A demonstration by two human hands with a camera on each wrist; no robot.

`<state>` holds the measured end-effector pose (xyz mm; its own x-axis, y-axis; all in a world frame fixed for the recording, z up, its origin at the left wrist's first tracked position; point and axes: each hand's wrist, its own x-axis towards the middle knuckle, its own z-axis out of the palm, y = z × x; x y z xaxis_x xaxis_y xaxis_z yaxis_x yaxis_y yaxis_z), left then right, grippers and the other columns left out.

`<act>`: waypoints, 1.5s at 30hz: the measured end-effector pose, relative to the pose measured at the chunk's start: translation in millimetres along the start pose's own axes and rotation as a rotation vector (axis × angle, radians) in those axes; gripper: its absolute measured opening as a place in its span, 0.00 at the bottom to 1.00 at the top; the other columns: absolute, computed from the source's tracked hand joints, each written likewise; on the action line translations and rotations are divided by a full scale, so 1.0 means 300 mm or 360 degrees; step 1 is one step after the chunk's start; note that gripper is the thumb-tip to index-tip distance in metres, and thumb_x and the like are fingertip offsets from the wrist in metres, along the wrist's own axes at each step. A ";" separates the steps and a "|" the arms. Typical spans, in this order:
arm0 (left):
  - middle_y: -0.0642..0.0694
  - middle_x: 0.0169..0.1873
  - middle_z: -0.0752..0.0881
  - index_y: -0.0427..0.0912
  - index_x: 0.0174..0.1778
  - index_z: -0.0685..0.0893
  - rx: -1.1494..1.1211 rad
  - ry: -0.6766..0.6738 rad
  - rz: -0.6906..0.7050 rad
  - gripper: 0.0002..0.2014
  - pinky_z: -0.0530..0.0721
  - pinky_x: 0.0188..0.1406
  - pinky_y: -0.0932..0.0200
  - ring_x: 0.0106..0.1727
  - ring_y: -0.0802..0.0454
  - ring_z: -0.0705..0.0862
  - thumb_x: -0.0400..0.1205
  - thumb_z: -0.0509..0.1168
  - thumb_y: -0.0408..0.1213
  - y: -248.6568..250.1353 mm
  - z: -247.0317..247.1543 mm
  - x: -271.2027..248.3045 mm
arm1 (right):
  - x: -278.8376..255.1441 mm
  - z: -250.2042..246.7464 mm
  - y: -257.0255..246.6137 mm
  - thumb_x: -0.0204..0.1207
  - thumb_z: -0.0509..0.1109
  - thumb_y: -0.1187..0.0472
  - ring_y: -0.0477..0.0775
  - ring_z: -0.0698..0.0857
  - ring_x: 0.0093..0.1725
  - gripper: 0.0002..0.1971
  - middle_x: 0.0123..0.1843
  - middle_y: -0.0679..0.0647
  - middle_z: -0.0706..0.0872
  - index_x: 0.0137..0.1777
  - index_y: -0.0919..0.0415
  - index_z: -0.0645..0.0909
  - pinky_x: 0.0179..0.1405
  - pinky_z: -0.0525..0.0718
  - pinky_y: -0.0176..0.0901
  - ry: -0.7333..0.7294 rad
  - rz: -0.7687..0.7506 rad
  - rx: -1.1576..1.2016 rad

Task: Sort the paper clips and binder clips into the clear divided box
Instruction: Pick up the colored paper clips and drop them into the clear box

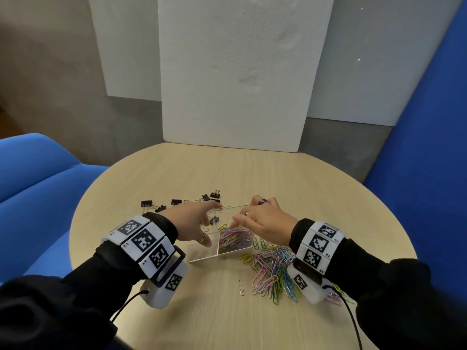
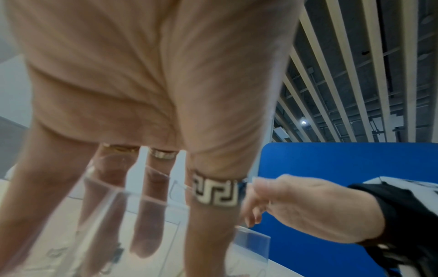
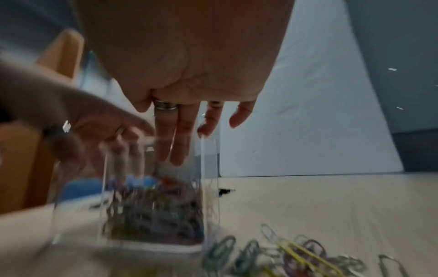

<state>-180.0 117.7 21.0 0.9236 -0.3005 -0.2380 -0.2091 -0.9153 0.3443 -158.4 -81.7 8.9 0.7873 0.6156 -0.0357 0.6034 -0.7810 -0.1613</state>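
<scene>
Your left hand (image 1: pixel 188 219) grips the clear divided box (image 1: pixel 202 251) at the worktop's (image 1: pixel 316 188) centre; your right hand (image 1: pixel 262 221), fingers loosely spread, seems empty over the right compartment. Hold the box steady; scoop paper clips (image 1: pixel 273 271) from five o'clock. Binder clips (image 1: pixel 174 202) wait at eleven.

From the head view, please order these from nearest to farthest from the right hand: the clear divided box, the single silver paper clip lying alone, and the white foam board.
1. The clear divided box: directly under the right hand, whose fingers reach into it.
2. The single silver paper clip: alone on the table, nearer the person, left of the coloured pile.
3. The white foam board: upright at the table's far edge.
</scene>
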 end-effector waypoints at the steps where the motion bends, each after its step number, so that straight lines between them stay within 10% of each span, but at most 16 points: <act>1: 0.50 0.62 0.82 0.57 0.78 0.57 -0.0011 0.0001 -0.0007 0.43 0.78 0.61 0.56 0.59 0.51 0.80 0.72 0.75 0.42 -0.002 -0.001 0.001 | -0.004 -0.015 0.003 0.85 0.45 0.47 0.49 0.71 0.58 0.24 0.57 0.47 0.85 0.58 0.51 0.84 0.64 0.64 0.51 0.0079 0.0019 0.0125; 5: 0.50 0.62 0.82 0.56 0.79 0.58 -0.0070 0.0014 -0.0027 0.42 0.79 0.61 0.55 0.52 0.53 0.78 0.73 0.75 0.41 -0.008 -0.008 0.004 | -0.037 -0.069 0.041 0.85 0.54 0.54 0.63 0.84 0.48 0.16 0.45 0.58 0.86 0.42 0.58 0.81 0.54 0.81 0.54 0.0472 0.0292 0.0536; 10: 0.50 0.61 0.82 0.56 0.79 0.58 -0.0091 0.0045 -0.0055 0.42 0.78 0.60 0.56 0.53 0.53 0.78 0.73 0.74 0.42 -0.008 -0.002 0.007 | -0.044 0.000 0.108 0.85 0.50 0.61 0.54 0.72 0.75 0.22 0.77 0.56 0.72 0.77 0.60 0.66 0.75 0.68 0.43 -0.0311 0.0546 0.0122; 16: 0.50 0.62 0.82 0.56 0.79 0.56 -0.0055 0.0065 -0.0072 0.42 0.77 0.59 0.57 0.59 0.51 0.79 0.74 0.74 0.42 -0.005 0.007 0.014 | -0.061 0.043 0.083 0.82 0.51 0.63 0.57 0.71 0.75 0.26 0.82 0.52 0.63 0.80 0.58 0.61 0.76 0.68 0.47 -0.0782 0.0349 -0.0173; 20: 0.49 0.63 0.82 0.54 0.79 0.57 -0.0027 0.0057 -0.0068 0.42 0.77 0.60 0.56 0.61 0.49 0.80 0.74 0.74 0.42 0.009 0.001 0.027 | -0.125 -0.043 0.123 0.82 0.54 0.64 0.50 0.79 0.66 0.21 0.72 0.50 0.78 0.73 0.53 0.73 0.71 0.73 0.42 -0.0538 0.0457 0.0255; 23: 0.48 0.63 0.82 0.53 0.79 0.57 0.0002 0.0058 -0.0070 0.41 0.77 0.61 0.54 0.63 0.48 0.80 0.74 0.74 0.42 0.025 0.001 0.044 | -0.184 -0.088 0.186 0.84 0.55 0.60 0.49 0.84 0.48 0.13 0.56 0.50 0.84 0.63 0.55 0.78 0.44 0.80 0.35 -0.0214 0.0641 0.0379; 28: 0.47 0.63 0.82 0.51 0.79 0.57 0.0012 0.0067 -0.0038 0.41 0.77 0.62 0.54 0.63 0.48 0.80 0.74 0.73 0.41 0.038 0.003 0.057 | -0.328 -0.082 0.278 0.80 0.63 0.45 0.50 0.86 0.35 0.13 0.39 0.48 0.84 0.47 0.55 0.76 0.33 0.81 0.37 -0.0678 0.0996 0.0444; 32: 0.48 0.64 0.82 0.52 0.79 0.57 0.0023 0.0064 -0.0040 0.41 0.77 0.63 0.53 0.62 0.48 0.80 0.74 0.73 0.42 0.035 0.007 0.057 | -0.433 -0.091 0.329 0.68 0.71 0.37 0.48 0.84 0.32 0.21 0.46 0.51 0.83 0.45 0.53 0.73 0.28 0.81 0.36 -0.0708 0.1224 0.0331; 36: 0.47 0.64 0.82 0.52 0.79 0.57 0.0020 0.0066 -0.0035 0.41 0.77 0.62 0.54 0.63 0.48 0.80 0.74 0.73 0.41 0.036 0.006 0.056 | -0.473 -0.083 0.342 0.81 0.58 0.42 0.45 0.78 0.30 0.17 0.40 0.50 0.75 0.48 0.58 0.69 0.12 0.73 0.27 -0.0654 0.1445 0.0047; 45: 0.48 0.64 0.81 0.52 0.80 0.56 0.0006 0.0053 -0.0047 0.41 0.77 0.62 0.54 0.63 0.49 0.80 0.75 0.73 0.41 0.039 0.004 0.050 | -0.388 0.013 0.340 0.84 0.56 0.64 0.50 0.84 0.24 0.11 0.33 0.57 0.83 0.40 0.62 0.75 0.27 0.86 0.42 -0.0416 0.1304 0.0864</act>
<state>-168.8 102.3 20.4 0.9396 -0.2646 -0.2173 -0.1831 -0.9246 0.3339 -189.0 -232.4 -7.4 0.8409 -0.0331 -0.5402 -0.3000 -0.8593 -0.4143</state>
